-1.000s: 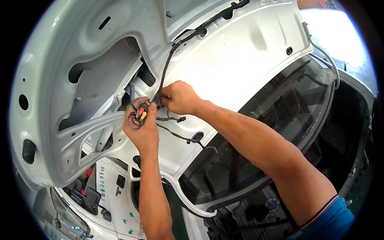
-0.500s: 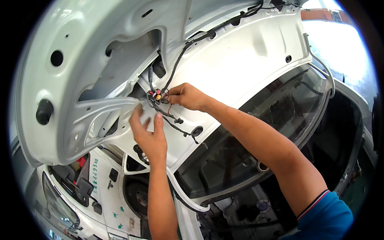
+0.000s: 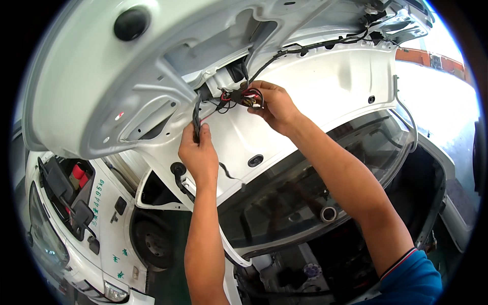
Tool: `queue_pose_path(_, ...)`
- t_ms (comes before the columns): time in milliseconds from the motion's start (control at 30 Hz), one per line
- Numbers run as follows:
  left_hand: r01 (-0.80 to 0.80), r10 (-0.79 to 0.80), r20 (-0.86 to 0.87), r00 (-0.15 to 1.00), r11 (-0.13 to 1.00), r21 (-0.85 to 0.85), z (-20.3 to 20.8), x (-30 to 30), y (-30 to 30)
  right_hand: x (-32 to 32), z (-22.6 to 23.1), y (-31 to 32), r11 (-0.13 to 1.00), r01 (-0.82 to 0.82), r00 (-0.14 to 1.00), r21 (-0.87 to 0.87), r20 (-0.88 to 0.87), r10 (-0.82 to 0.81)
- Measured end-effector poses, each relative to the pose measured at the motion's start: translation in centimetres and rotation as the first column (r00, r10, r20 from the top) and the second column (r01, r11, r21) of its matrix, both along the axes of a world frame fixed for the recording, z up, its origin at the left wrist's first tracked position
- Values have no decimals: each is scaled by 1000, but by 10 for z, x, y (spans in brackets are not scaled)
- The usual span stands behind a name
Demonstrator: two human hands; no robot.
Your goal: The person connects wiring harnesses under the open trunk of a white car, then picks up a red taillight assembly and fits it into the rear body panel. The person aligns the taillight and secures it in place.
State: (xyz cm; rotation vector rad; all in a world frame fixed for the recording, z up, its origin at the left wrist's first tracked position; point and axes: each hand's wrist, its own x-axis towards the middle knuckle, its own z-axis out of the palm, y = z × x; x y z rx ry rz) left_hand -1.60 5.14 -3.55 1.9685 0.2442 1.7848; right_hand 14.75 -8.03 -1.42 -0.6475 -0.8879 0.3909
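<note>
In front of the white raised tailgate (image 3: 317,76), both my hands are on its wiring harness. My left hand (image 3: 199,156) closes its thumb and fingers round a black-wrapped branch of the wiring harness (image 3: 196,113). A thin tail of wire (image 3: 229,173) hangs below that hand. Up and to the right, my right hand (image 3: 277,105) grips a bunch of looped wires (image 3: 249,96), mostly black and red with some yellow and white. Black tape wraps part of this bunch. From there the black harness runs along the panel toward the upper right.
Below the panel is the tailgate's dark window glass (image 3: 284,208). A pale ring-shaped thing (image 3: 329,214) shows against it. A white truck (image 3: 101,223) stands at the lower left. A round black rubber buffer (image 3: 131,23) sticks out at the upper left.
My left hand has gone from nearly open beside the wires to gripping the branch. My right hand now holds the looped bunch more fully. The view has shifted, so the panel sits further right.
</note>
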Motion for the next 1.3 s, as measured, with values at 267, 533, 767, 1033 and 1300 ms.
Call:
queue_pose_path(267, -310, 312, -24, 950, 948, 70, 24, -8, 0, -19, 18, -2, 1000, 25, 989, -4, -148, -25)
queue_pose_path(533, -385, 400, -129, 907, 914, 129, 42, -58, 27, -27, 22, -27, 983, 85, 994, -162, -51, -95)
queue_pose_path(767, -78, 84, -30, 996, 982, 174, 52, -83, 24, -52, 18, -39, 915, 380, 896, -135, 299, -328)
queue_pose_path(1033, -34, 11, 190, 982, 993, 116, 41, -68, 21, -121, 27, 16, 386, 550, -138, 741, 536, -833)
queue_pose_path(1300, 802, -711, 372, 596, 541, -251, 35, -97, 15, -120, 40, 44, 377, 541, -373, 752, 616, -694)
